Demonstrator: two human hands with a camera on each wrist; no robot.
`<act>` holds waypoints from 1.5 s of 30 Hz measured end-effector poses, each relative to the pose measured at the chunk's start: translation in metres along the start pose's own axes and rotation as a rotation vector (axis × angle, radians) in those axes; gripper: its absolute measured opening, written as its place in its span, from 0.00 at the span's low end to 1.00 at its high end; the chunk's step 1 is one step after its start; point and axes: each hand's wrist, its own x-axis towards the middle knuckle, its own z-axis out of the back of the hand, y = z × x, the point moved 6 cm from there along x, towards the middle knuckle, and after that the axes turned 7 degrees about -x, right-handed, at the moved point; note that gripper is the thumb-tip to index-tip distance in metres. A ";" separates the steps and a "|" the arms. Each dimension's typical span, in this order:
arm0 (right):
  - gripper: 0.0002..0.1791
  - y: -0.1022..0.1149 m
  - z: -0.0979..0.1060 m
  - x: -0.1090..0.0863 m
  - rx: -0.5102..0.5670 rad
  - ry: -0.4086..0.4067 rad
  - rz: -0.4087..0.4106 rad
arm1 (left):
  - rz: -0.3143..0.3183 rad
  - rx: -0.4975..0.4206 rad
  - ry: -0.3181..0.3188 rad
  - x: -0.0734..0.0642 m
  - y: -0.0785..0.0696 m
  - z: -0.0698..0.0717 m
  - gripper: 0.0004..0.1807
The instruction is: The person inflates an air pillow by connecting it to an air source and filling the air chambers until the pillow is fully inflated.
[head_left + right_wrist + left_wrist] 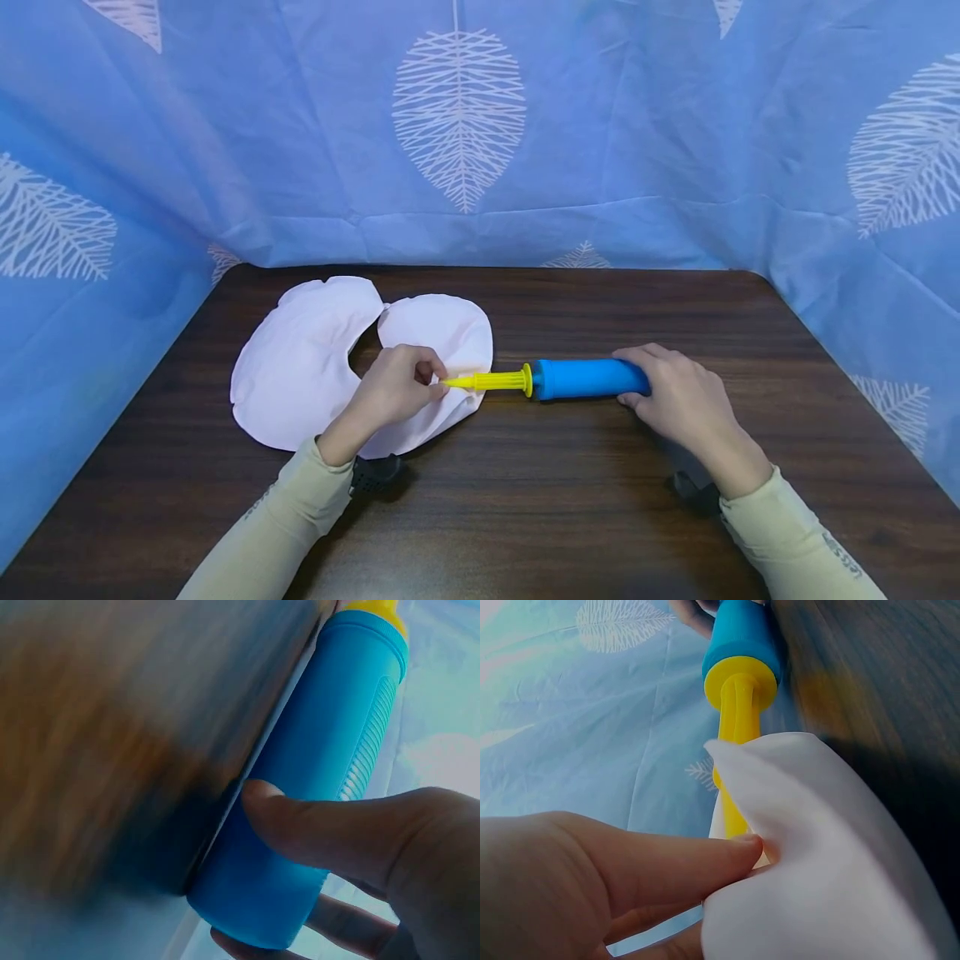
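Note:
A white inflatable neck pillow (288, 375), curved in a U, lies flat and wrinkled on the left part of the table. My left hand (397, 385) pinches its fabric at the right lobe, where the tip of a hand pump's yellow nozzle (501, 381) meets the fingers. In the left wrist view the thumb (697, 862) presses on a fold of the pillow (817, 847), which partly hides the nozzle (739, 712). Whether the tip sits inside a valve is hidden. My right hand (678, 396) grips the rear end of the pump's blue barrel (322, 742), thumb across it.
A dark wood-grain table (540, 517) holds the pillow and pump. Blue cloth (637, 125) with white leaf prints hangs behind the table and along both sides. A dark wrist device (375, 473) sits under the left wrist, another dark one (693, 492) by the right.

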 end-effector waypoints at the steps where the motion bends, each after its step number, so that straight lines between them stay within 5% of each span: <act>1: 0.32 -0.003 0.001 0.000 -0.007 0.002 -0.005 | 0.003 0.000 0.000 0.000 0.001 0.000 0.03; 11: 0.33 -0.054 0.001 -0.001 -0.003 0.121 -0.116 | 0.016 -0.006 0.000 0.000 0.002 0.000 0.03; 28: 0.35 -0.106 0.002 -0.007 0.015 0.157 -0.233 | 0.019 0.003 -0.005 -0.001 0.001 0.002 0.04; 35: 0.35 -0.113 0.003 -0.009 0.009 0.169 -0.264 | 0.038 0.007 -0.006 -0.001 0.001 0.002 0.04; 45: 0.34 -0.096 0.003 -0.007 0.022 0.181 -0.226 | 0.026 0.001 -0.029 -0.002 0.000 0.003 0.04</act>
